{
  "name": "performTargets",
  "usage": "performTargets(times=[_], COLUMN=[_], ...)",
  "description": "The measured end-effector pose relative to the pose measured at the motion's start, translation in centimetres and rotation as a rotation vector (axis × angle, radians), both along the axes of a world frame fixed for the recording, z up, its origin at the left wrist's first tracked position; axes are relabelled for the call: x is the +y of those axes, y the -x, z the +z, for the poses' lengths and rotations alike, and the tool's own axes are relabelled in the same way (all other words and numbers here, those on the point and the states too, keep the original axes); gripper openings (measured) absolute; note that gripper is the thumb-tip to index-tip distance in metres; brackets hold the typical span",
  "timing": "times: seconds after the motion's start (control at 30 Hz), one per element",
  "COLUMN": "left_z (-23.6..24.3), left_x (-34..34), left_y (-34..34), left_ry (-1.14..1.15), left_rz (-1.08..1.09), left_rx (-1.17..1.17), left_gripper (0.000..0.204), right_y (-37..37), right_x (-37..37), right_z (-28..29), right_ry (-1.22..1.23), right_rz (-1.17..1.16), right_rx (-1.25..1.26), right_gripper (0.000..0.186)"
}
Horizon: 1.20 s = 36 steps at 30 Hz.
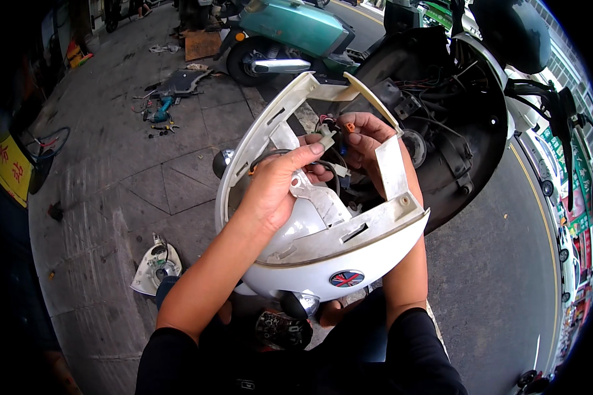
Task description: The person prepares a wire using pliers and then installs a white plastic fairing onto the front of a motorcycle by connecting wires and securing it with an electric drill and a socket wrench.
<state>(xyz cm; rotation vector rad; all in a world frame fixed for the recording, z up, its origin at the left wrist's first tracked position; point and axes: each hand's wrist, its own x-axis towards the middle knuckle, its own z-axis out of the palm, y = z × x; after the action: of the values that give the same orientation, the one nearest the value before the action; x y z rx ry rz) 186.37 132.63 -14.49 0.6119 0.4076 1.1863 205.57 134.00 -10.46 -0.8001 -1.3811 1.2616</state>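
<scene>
A white scooter front cover (pixel 310 270), hollow side up, rests in front of me with a round flag badge (pixel 346 279) on its outer face. My left hand (pixel 280 174) reaches into it, thumb and fingers closed on a pale wire connector (pixel 326 136). Facing it, my right hand (pixel 369 141) pinches a small orange connector (pixel 350 127). Dark cables (pixel 333 172) run below my fingers, and another white plug (pixel 342 171) hangs among them. Part of my right hand is hidden behind the cover's upright tab.
Just ahead on the right stands the opened scooter body (pixel 435 125) with exposed wiring. A teal scooter (pixel 296 29) is parked beyond. On the pavement at left lie a teal power drill (pixel 161 110), pliers (pixel 165 128), a dark panel (pixel 181 82) and a white lamp part (pixel 158 264).
</scene>
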Motion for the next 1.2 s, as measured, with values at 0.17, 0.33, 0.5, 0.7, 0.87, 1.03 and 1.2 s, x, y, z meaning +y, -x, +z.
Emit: performTargets(times=[0.17,0.33,0.5,0.7,0.87,1.03,1.2], left_z=[0.0,-0.1,-0.3,-0.1,0.1,0.2,0.3], left_x=[-0.3,0.1,0.4,0.1,0.0,0.0,0.1], left_y=[-0.1,0.4,0.7,0.8,1.0,1.3,1.2], left_ry=[-0.009,-0.004,-0.030,-0.069,-0.081,-0.066,-0.093], left_rz=[0.016,0.006,0.012,-0.005,-0.014,-0.034,-0.040], left_rx=[0.045,0.001,0.031,0.056,0.132,0.161,0.201], left_gripper=[0.032,0.034,0.035,0.038,0.039,0.040,0.040], right_y=[0.4,0.4,0.2,-0.2,-0.5,-0.4,-0.4], right_x=[-0.7,-1.0,-1.0,-1.0,-1.2,-1.2,-1.1], right_z=[0.0,0.6,0.6,1.1,1.3,1.2,1.3], right_ry=[-0.087,-0.106,-0.046,-0.422,-0.612,-0.548,-0.527], right_rz=[-0.101,-0.073,-0.047,-0.154,-0.153,-0.153,-0.143], right_rx=[-0.254,-0.302,-0.248,-0.765,-0.895,-0.861,-0.804], right_gripper=[0.028,0.026,0.025,0.024,0.020,0.019,0.019])
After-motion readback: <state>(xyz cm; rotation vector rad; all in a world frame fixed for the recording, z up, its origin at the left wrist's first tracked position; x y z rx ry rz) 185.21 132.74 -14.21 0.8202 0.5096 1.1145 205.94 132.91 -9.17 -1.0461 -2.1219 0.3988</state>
